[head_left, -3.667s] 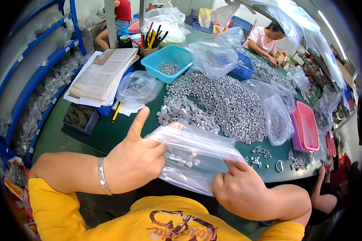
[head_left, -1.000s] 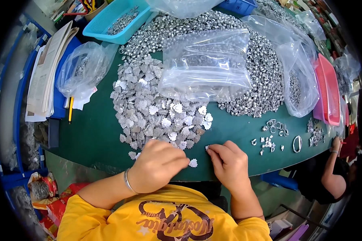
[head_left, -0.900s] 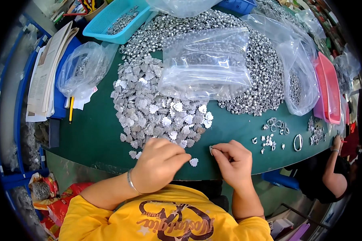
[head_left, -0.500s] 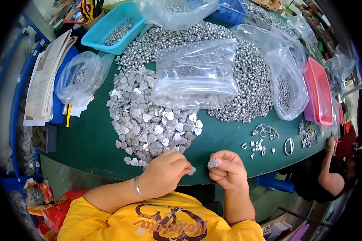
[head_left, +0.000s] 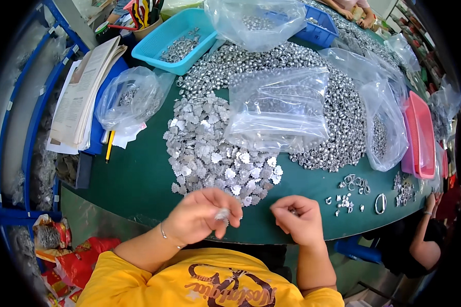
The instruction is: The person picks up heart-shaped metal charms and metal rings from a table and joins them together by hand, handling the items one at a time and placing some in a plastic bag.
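Between the fingertips of my left hand is a silver flower-shaped metal piece, slightly blurred, held over the near table edge. My right hand is curled closed beside it, palm inward. A bit of a small metal piece shows between its thumb and fingers; the rest is hidden. Just beyond my left hand spreads a heap of similar flat, jagged-edged silver pieces on the green table. Behind that heap lies a large pile of metal rings, partly under a clear plastic bag.
A turquoise basket, a blue basket and a pink basket surround the piles. Papers and a yellow pencil lie left. Loose rings and a bangle lie right, near another person's arm.
My left hand has turned and opened its grip outward, with a flower-shaped piece at its fingertips. My right hand has rolled inward, covering most of its piece. The whole view has shifted.
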A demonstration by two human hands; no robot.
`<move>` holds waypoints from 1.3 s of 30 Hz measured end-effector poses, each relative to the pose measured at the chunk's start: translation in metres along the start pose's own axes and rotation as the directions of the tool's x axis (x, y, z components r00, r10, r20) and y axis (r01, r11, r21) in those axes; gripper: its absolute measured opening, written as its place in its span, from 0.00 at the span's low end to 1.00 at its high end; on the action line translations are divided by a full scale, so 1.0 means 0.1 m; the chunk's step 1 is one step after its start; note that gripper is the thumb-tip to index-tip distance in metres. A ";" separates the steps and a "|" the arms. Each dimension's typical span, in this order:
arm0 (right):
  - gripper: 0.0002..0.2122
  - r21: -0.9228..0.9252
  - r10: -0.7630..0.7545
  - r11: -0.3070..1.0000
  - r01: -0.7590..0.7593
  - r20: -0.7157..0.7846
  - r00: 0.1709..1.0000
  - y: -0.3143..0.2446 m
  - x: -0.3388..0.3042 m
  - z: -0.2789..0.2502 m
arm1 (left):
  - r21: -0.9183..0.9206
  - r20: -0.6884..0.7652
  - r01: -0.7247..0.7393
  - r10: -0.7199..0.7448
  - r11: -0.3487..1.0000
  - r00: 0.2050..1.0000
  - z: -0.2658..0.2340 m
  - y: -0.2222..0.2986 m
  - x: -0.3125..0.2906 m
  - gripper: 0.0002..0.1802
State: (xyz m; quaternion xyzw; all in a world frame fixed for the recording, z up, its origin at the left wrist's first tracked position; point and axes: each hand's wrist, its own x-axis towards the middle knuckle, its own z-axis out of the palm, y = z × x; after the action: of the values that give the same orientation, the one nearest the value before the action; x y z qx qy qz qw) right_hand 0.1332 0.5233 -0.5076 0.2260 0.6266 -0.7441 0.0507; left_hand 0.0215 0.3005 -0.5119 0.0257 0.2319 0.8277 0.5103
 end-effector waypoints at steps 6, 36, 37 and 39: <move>0.07 -0.776 -0.576 0.407 0.482 0.191 0.795 0.03 0.17 0.31 | 0.531 -0.156 -0.196 0.323 0.825 0.934 -0.01 0.12 -0.10 0.07; 0.08 0.740 0.097 0.543 -0.398 0.415 0.904 0.18 -0.03 -0.07 | 0.899 0.330 -0.198 0.308 -0.391 0.893 0.22 -0.28 0.13 0.10; 0.08 0.745 0.093 0.536 -0.396 0.414 0.905 0.19 -0.03 -0.07 | 0.895 0.340 -0.203 0.313 -0.396 0.887 0.21 -0.30 0.13 0.10; 0.08 0.757 0.083 0.520 -0.395 0.416 0.906 0.21 -0.03 -0.07 | 0.904 0.340 -0.203 0.343 -0.377 0.876 0.18 -0.32 0.14 0.11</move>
State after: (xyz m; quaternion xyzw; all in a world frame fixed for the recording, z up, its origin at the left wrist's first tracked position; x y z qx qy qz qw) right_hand 0.1455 0.5249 -0.5266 0.1809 0.1470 -0.9615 0.1456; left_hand 0.0467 0.3308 -0.5114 0.4393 0.8014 0.4029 0.0502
